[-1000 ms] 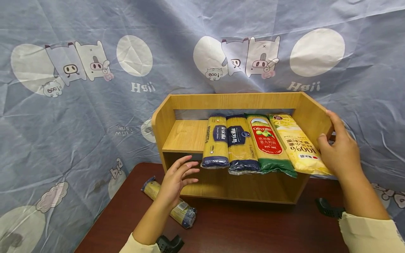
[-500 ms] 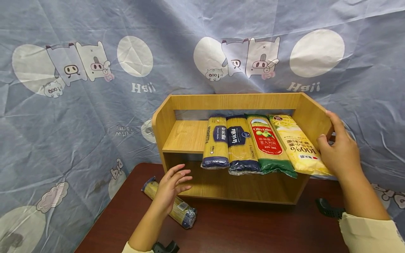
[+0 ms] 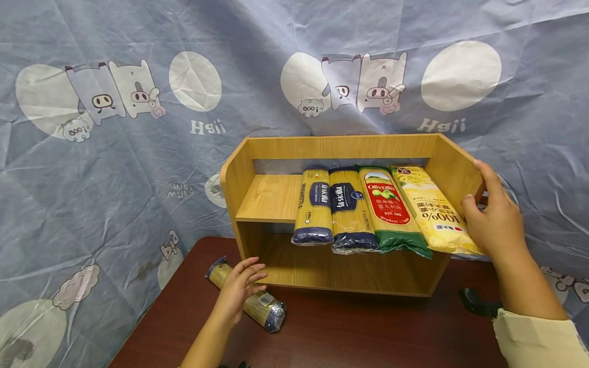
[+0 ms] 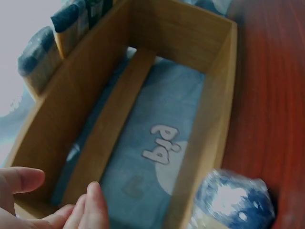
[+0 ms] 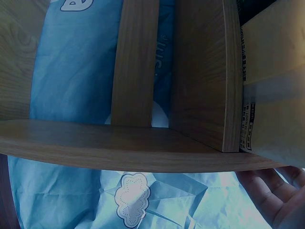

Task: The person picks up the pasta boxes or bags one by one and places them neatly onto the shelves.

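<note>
A pack of spaghetti (image 3: 248,296) is seen lying flat on the dark red table (image 3: 368,332), at the left, just in front of the wooden shelf (image 3: 340,148). Its long side is laid slanted: one end is pointed back and to the left, toward the blue cloth (image 3: 115,179), and the dark blue end is pointed forward and to the right. In the left wrist view that blue end (image 4: 233,200) is seen close by the shelf's side wall.

The left hand (image 3: 239,286) is held right over the middle of this pack. Its fingers are spread a little and loosely bent, and nothing is gripped. Whether the pack is touched cannot be told.

On the upper board of the shelf, four more packs are laid side by side, with their long sides pointed front to back and their front ends hung over the edge. From the left, two yellow and blue packs (image 3: 313,204) (image 3: 349,209) are seen, then a red and green pack (image 3: 391,209), then a pale yellow pack (image 3: 432,209).

The right hand (image 3: 497,214) is rested on the right wall of the shelf. The fingers are laid nearly straight along the wall and the thumb is bent toward the pale yellow pack.
</note>
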Demonstrator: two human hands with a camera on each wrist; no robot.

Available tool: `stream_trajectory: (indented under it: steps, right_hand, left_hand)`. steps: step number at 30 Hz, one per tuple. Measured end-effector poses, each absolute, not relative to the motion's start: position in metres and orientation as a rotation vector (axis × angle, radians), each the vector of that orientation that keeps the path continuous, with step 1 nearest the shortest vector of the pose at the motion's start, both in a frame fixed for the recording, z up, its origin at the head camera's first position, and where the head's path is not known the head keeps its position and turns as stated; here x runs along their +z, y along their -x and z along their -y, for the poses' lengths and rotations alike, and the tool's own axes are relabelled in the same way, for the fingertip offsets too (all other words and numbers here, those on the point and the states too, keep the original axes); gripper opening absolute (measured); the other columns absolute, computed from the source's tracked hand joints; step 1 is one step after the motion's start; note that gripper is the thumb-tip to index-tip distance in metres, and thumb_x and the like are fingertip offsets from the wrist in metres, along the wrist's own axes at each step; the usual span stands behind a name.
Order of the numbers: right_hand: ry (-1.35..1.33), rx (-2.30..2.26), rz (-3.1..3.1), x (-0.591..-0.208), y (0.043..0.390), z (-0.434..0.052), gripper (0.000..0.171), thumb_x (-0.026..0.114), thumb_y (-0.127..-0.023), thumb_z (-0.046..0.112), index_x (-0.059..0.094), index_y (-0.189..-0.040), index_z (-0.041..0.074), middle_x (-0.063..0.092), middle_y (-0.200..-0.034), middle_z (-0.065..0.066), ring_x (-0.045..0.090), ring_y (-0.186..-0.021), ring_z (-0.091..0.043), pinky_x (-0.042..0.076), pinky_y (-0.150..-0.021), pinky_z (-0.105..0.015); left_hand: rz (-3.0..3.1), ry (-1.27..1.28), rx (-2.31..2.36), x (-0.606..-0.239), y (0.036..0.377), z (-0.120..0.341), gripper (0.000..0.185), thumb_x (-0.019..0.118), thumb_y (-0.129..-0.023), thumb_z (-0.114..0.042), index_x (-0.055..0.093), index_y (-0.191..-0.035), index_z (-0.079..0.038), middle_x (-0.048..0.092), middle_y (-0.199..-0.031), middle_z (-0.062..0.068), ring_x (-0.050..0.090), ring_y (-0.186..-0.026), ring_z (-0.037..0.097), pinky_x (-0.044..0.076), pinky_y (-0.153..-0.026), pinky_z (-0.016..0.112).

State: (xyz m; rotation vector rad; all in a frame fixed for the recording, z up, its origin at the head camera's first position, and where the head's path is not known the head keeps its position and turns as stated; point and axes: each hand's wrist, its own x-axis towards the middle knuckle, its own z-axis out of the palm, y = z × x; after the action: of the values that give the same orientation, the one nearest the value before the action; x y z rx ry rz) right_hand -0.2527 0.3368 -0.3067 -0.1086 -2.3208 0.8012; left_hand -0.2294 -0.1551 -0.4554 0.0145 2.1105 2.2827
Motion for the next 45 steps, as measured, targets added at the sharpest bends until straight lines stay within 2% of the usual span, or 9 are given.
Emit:
stream_trajectory:
  steps: [3, 11, 14, 18, 22, 27, 32, 39, 45]
  right_hand:
    - [0.108, 0.802, 2.317, -0.307, 0.253, -0.337, 0.07, 0.042, -0.097, 0.019, 0.021, -0.16, 0.041, 0.054, -0.134, -0.032, 0.057, -0.115, -0.055, 0.038, -0.084, -0.066]
    - [0.103, 0.809, 2.314, -0.306, 0.254, -0.338, 0.07, 0.042, -0.097, 0.018, 0.021, -0.16, 0.04, 0.052, -0.139, -0.034, 0.057, -0.114, -0.055, 0.038, -0.084, -0.066]
    - [0.105, 0.811, 2.323, -0.307, 0.254, -0.338, 0.07, 0.042, -0.097, 0.019, 0.02, -0.16, 0.041, 0.052, -0.139, -0.034, 0.057, -0.115, -0.055, 0.038, -0.085, -0.066]
    - [0.108, 0.808, 2.326, -0.307, 0.254, -0.339, 0.07, 0.042, -0.097, 0.019, 0.02, -0.16, 0.041, 0.053, -0.137, -0.035, 0.057, -0.115, -0.055, 0.037, -0.084, -0.065]
    - [0.109, 0.806, 2.325, -0.307, 0.254, -0.34, 0.071, 0.042, -0.096, 0.019, 0.02, -0.16, 0.041, 0.054, -0.134, -0.034, 0.057, -0.115, -0.054, 0.037, -0.084, -0.064]
    - [0.102, 0.799, 2.322, -0.308, 0.255, -0.339, 0.071, 0.042, -0.096, 0.019, 0.02, -0.16, 0.04, 0.054, -0.133, -0.033, 0.057, -0.115, -0.055, 0.037, -0.083, -0.065]
    - [0.1, 0.801, 2.318, -0.308, 0.254, -0.338, 0.07, 0.042, -0.097, 0.018, 0.02, -0.16, 0.039, 0.054, -0.131, -0.033, 0.057, -0.115, -0.055, 0.038, -0.084, -0.066]
    - [0.108, 0.804, 2.326, -0.307, 0.254, -0.338, 0.07, 0.042, -0.097, 0.019, 0.02, -0.16, 0.04, 0.053, -0.133, -0.035, 0.057, -0.115, -0.055, 0.038, -0.084, -0.065]
    - [0.103, 0.804, 2.325, -0.307, 0.254, -0.338, 0.07, 0.042, -0.097, 0.019, 0.02, -0.161, 0.039, 0.053, -0.132, -0.034, 0.057, -0.115, -0.055, 0.038, -0.085, -0.066]
  left_hand:
    - [-2.154, 0.049, 2.228, -0.464, 0.228, 0.159, 0.046, 0.048, -0.106, -0.021, 0.044, -0.147, -0.001, 0.055, -0.139, 0.021, 0.063, -0.117, 0.027, 0.058, -0.091, 0.041]
    - [-2.248, 0.148, 2.152, -0.484, 0.227, 0.167, 0.049, 0.051, -0.103, -0.017, 0.043, -0.144, 0.009, 0.054, -0.135, 0.03, 0.056, -0.126, 0.043, 0.059, -0.09, 0.045]
    - [-2.293, 0.195, 2.128, -0.492, 0.228, 0.17, 0.05, 0.052, -0.1, -0.015, 0.042, -0.142, 0.011, 0.055, -0.132, 0.031, 0.058, -0.122, 0.041, 0.059, -0.088, 0.044]
    - [-2.359, 0.267, 2.072, -0.502, 0.23, 0.174, 0.05, 0.057, -0.097, -0.013, 0.044, -0.138, 0.013, 0.059, -0.125, 0.027, 0.06, -0.11, 0.032, 0.057, -0.083, 0.041]
    - [-2.475, 0.353, 1.944, -0.511, 0.231, 0.176, 0.046, 0.065, -0.093, -0.017, 0.05, -0.127, 0.01, 0.061, -0.109, 0.018, 0.058, -0.097, 0.025, 0.049, -0.077, 0.033]
    - [-2.572, 0.42, 1.838, -0.52, 0.233, 0.179, 0.041, 0.07, -0.089, -0.022, 0.05, -0.112, 0.006, 0.055, -0.092, 0.009, 0.052, -0.085, 0.021, 0.041, -0.072, 0.029]
    - [-2.645, 0.423, 1.792, -0.527, 0.24, 0.179, 0.044, 0.075, -0.087, -0.025, 0.049, -0.105, 0.006, 0.05, -0.091, 0.008, 0.05, -0.083, 0.021, 0.041, -0.069, 0.03]
    - [-2.84, 0.43, 1.569, -0.532, 0.25, 0.178, 0.058, 0.082, -0.081, -0.045, 0.045, -0.091, -0.001, 0.046, -0.091, 0.011, 0.048, -0.08, 0.024, 0.04, -0.067, 0.032]
    - [-2.941, 0.402, 1.372, -0.535, 0.25, 0.182, 0.055, 0.082, -0.08, -0.042, 0.044, -0.087, -0.004, 0.046, -0.083, 0.009, 0.047, -0.073, 0.024, 0.037, -0.062, 0.033]
